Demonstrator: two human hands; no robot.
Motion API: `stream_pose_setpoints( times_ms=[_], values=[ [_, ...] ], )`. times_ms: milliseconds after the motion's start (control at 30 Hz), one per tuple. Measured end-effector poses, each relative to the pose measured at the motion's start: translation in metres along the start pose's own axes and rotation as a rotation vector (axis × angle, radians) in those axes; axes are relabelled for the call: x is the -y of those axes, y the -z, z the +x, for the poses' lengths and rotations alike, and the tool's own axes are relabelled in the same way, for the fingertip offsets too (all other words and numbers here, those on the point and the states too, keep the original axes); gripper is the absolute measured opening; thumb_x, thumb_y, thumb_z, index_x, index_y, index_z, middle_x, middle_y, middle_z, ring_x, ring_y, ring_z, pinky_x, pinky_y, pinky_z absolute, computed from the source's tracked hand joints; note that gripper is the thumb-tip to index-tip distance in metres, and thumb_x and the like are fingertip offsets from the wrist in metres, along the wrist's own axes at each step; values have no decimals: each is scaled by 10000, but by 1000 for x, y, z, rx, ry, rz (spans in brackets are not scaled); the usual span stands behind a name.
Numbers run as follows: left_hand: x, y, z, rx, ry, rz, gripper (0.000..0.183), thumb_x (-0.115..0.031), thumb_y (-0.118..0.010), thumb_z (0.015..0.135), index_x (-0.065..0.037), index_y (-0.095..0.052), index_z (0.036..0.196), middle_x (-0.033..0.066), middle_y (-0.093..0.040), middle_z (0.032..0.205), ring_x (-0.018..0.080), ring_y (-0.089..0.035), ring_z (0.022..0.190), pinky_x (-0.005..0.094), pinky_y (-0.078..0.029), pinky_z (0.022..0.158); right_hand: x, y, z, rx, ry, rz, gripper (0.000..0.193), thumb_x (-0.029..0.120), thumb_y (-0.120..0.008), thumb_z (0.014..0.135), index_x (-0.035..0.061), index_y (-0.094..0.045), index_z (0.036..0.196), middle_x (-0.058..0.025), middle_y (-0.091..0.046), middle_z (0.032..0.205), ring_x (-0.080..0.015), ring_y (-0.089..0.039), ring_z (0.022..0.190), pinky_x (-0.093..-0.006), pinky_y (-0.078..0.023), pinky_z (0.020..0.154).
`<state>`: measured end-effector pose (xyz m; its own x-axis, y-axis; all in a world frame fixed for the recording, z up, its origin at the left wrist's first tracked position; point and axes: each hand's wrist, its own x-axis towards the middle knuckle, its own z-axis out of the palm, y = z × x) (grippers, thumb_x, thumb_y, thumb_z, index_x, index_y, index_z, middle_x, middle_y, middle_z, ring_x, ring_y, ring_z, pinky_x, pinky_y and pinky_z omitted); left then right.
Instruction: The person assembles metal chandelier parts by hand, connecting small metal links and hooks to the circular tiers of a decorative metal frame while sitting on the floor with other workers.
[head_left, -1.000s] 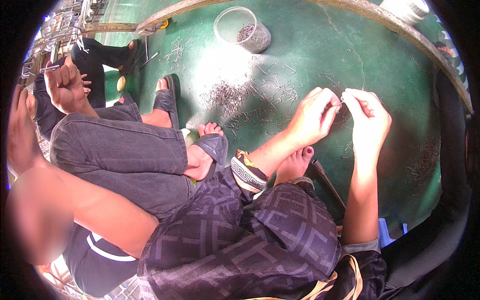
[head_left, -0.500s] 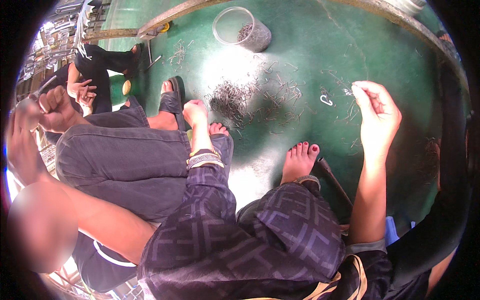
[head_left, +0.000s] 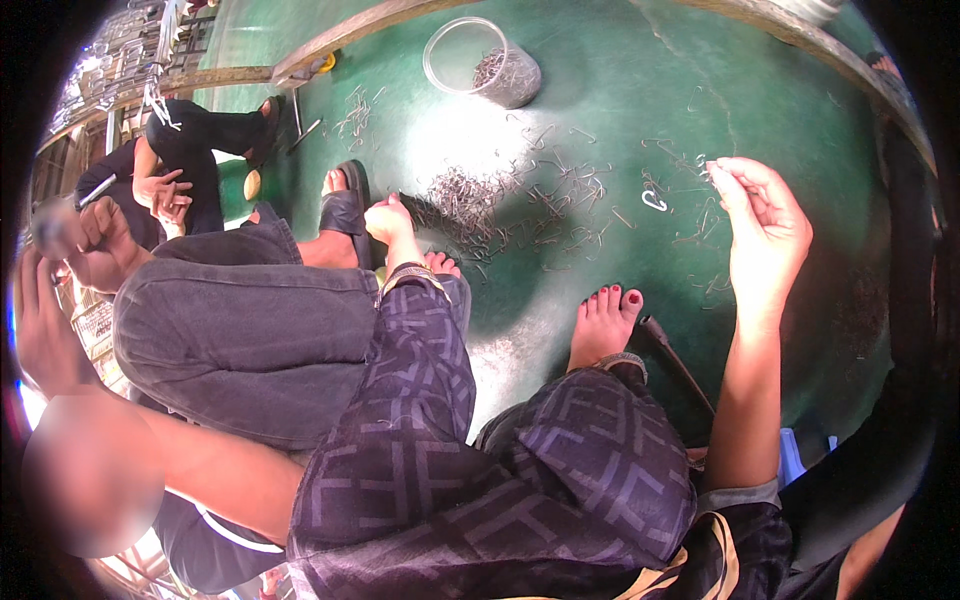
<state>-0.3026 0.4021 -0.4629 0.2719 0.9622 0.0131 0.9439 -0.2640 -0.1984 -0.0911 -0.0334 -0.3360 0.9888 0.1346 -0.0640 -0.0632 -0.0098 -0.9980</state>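
My right hand (head_left: 770, 225) is stretched out over the green floor (head_left: 800, 130) on the right. Its thumb and fingertips are pinched on a small shiny metal piece (head_left: 704, 162), too small to make out fully. Left of it a larger white hook-shaped piece (head_left: 654, 200) lies on the floor. Thin bent metal hooks (head_left: 690, 240) are scattered around and below the hand. A dense heap of such hooks (head_left: 465, 205) lies at the middle, near my bare feet. I cannot pick out my left hand; the hands at the far left appear to belong to a person beside me.
A clear plastic tub (head_left: 510, 75) partly filled with hooks lies tipped at the back. Wooden rails (head_left: 370, 18) frame the far side. By my right foot (head_left: 605, 325) lies a dark metal rod (head_left: 680, 370). At left are a neighbour's jeans-clad legs (head_left: 240, 320) and sandal (head_left: 347, 210).
My right hand has shifted slightly to the right, its fingertips still pinched. The patterned trouser leg on the left has turned a little. The heap and tub look the same.
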Motion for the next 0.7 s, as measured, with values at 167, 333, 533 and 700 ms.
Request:
stream_pose_setpoints(
  times_ms=[167, 333, 533, 700],
  values=[
    [-17, -3, 7, -41, -13, 7, 191, -173, -625, 758, -32, -714, 852, 161, -688, 821, 319, -677, 792, 403, -518, 730, 2, 2, -2, -2, -28, 4, 113, -29, -672, 798, -1, -677, 907, -30, -670, 832, -61, -604, 739, -183, -455, 651],
    [-17, -4, 17, -31, 42, 36, 207, -165, -603, 775, 10, -703, 820, 190, -685, 807, 293, -680, 781, 379, -516, 702, -1, 3, -2, 21, -19, -77, 123, -6, -682, 783, 20, -691, 903, -60, -680, 864, -81, -619, 760, -216, -484, 659],
    [-43, 25, -5, 19, -77, -109, 196, -157, -599, 780, 10, -698, 812, 183, -687, 800, 247, -676, 767, 350, -510, 687, -3, 11, 1, -12, -1, -108, 134, 2, -678, 784, 28, -689, 914, -74, -670, 846, -100, -641, 780, -238, -511, 684],
    [-98, 67, -75, 546, -327, -1010, 143, -93, -613, 791, -9, -657, 898, 22, -628, 737, 84, -526, 632, 240, -425, 571, 0, 8, -1, 15, 7, -87, 180, -19, -672, 780, 26, -675, 953, -78, -671, 862, -103, -645, 756, -241, -518, 689]
  ],
)
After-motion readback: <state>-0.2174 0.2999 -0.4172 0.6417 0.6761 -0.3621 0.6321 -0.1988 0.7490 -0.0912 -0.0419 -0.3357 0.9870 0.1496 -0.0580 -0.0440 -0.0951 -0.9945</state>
